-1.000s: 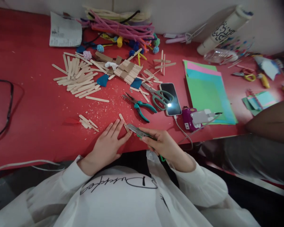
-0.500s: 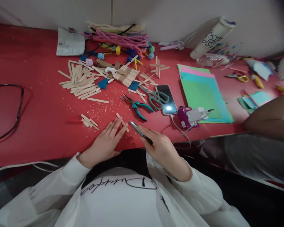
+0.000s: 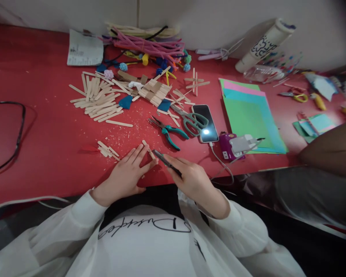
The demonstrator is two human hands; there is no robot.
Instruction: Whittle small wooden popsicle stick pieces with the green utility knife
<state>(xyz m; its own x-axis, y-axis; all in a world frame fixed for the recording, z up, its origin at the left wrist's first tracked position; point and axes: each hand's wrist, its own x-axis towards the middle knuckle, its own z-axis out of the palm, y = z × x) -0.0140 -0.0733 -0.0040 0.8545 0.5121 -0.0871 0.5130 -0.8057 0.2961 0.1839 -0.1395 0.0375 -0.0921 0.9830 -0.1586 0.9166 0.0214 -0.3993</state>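
My left hand [image 3: 123, 174] lies low over the table edge, its fingers closed down on a short wooden craft stick [image 3: 151, 154]. The index fingertip and thumb hold the stick against the red tabletop, covering part of it. My right hand [image 3: 192, 175] is wrapped round a utility knife [image 3: 167, 161]. Its blade end points up and left, at the stick's near end; whether it touches the wood I cannot tell. Left of my left hand is a small heap of cut stick pieces [image 3: 106, 149]. Beyond both hands lie teal-handled pliers [image 3: 167, 132] with their handles spread.
Grey-green scissors [image 3: 194, 122] overlap a phone [image 3: 209, 134] on a charging cable. A pile of craft sticks [image 3: 99, 96] and pink pipe cleaners [image 3: 144, 45] lie farther back. Coloured paper [image 3: 248, 115] and a purple adapter [image 3: 227, 144] sit rightward. Another person's arm [image 3: 331, 148] rests at the right.
The knife has come slightly left and down, closer to my left thumb and the craft stick. My left hand has barely shifted. The whole view has moved a little.
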